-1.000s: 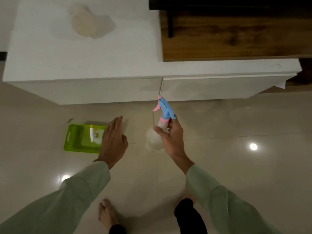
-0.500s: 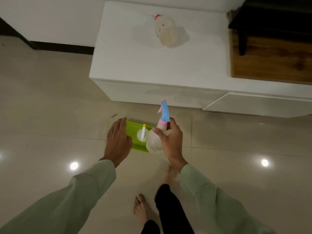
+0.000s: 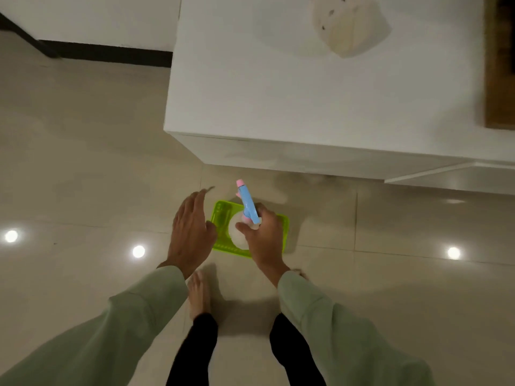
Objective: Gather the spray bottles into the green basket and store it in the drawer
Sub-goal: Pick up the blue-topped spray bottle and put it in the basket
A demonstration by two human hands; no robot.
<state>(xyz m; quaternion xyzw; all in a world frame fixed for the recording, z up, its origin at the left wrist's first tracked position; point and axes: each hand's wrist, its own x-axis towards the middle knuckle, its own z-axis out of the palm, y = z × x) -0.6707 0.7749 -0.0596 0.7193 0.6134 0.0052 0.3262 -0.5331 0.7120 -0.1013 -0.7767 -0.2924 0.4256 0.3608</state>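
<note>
A green basket [image 3: 283, 227] lies on the floor just in front of the white cabinet. My right hand [image 3: 264, 240] grips the neck of a clear spray bottle with a blue and pink head [image 3: 248, 203], held directly over the basket. My left hand [image 3: 191, 232] hovers open beside the basket's left edge, fingers spread, holding nothing. The bottle seen earlier inside the basket is hidden behind my hands. Another pale spray bottle [image 3: 348, 26] lies on its side on the cabinet top.
The white cabinet [image 3: 292, 107] stands ahead; its drawer front [image 3: 451, 179] juts out slightly at the right. A wooden surface [image 3: 498, 79] is at the far right. My bare feet [image 3: 199, 293] stand on glossy tile just below the basket.
I have stepped left and closer; the basket now lies right under my hands. My right hand carried the blue-headed bottle over the basket, and my left hand stayed open beside it.
</note>
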